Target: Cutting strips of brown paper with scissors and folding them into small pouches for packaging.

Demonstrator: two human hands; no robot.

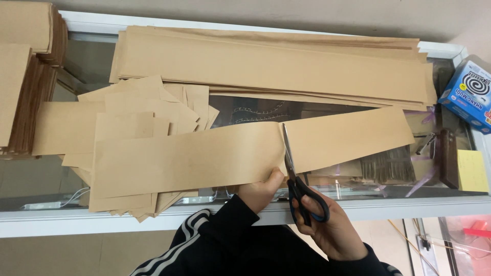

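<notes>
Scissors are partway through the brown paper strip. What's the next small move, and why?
Probably close the scissors and push the blades on toward the strip's far edge. The right hand has them upright in the long brown paper strip, with the blade tips just short of the top edge, so the cut looks unfinished. The left hand pinches the strip beside the cut, steadying it.
</notes>
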